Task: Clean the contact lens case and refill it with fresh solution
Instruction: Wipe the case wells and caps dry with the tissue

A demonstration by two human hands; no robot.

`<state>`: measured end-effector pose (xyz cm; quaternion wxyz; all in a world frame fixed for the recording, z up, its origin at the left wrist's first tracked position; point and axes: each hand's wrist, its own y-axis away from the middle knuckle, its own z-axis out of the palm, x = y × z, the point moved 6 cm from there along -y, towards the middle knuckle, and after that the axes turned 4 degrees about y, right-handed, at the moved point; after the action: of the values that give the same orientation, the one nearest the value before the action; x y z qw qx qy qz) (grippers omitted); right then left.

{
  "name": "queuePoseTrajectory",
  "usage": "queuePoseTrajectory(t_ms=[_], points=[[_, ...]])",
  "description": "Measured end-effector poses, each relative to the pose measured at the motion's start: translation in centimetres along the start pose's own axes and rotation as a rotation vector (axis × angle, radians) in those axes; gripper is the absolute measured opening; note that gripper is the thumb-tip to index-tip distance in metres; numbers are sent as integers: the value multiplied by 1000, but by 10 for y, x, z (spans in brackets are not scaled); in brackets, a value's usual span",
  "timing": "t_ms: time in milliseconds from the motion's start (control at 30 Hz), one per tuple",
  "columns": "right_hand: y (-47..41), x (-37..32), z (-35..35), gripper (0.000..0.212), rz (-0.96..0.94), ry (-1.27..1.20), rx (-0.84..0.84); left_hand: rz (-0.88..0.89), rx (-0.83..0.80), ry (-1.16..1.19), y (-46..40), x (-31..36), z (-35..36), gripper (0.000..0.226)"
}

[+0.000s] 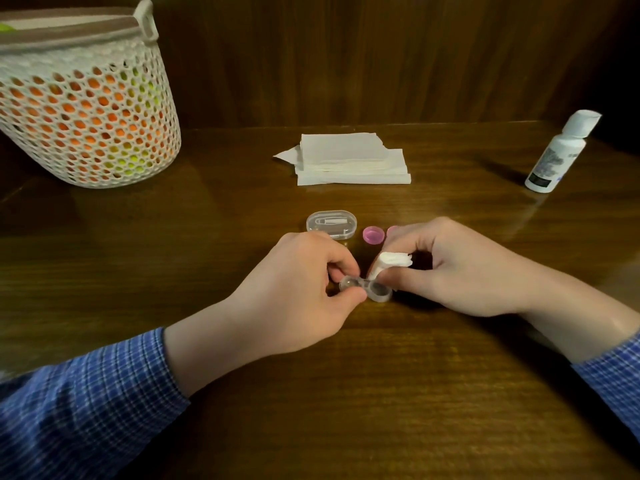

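A clear two-well contact lens case (375, 293) lies just above the wooden table at centre. My left hand (298, 289) pinches its left well between thumb and fingers. My right hand (460, 268) holds a small folded white tissue (393, 262) wrapped around a fingertip, pressed down at the case's right well. Two pink caps lie behind the hands: one (373, 234) fully visible, the other (392, 230) mostly hidden by my right fingers. A white solution bottle (561, 154) stands capped at the far right.
A stack of white tissues (349, 159) lies at the back centre. A clear oval box (331, 224) with small tools inside sits behind my left hand. A white mesh basket (86, 109) with orange and green contents stands at the back left. A wooden wall backs the table.
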<state>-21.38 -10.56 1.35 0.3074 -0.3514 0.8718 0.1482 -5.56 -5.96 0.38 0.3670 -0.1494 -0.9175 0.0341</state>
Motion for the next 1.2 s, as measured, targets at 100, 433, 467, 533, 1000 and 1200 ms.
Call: queuePoseTrajectory(t_ms=[100, 433, 467, 533, 1000, 1200], points=[[3, 1, -3, 17, 58, 1, 70, -38, 70, -45, 5, 1, 2, 11], [6, 6, -2, 13, 217, 8, 231, -90, 164, -153, 11, 14, 11, 31], [5, 6, -1, 14, 214, 3, 245, -84, 162, -165, 10, 17, 13, 35], [4, 3, 3, 18, 198, 3, 247, -75, 159, -185, 8, 20, 14, 42], [3, -1, 6, 12, 125, -76, 141, 60, 59, -113, 4, 2, -5, 49], [2, -5, 7, 15, 81, -76, 72, 52, 13, -36, -1, 0, 3, 31]])
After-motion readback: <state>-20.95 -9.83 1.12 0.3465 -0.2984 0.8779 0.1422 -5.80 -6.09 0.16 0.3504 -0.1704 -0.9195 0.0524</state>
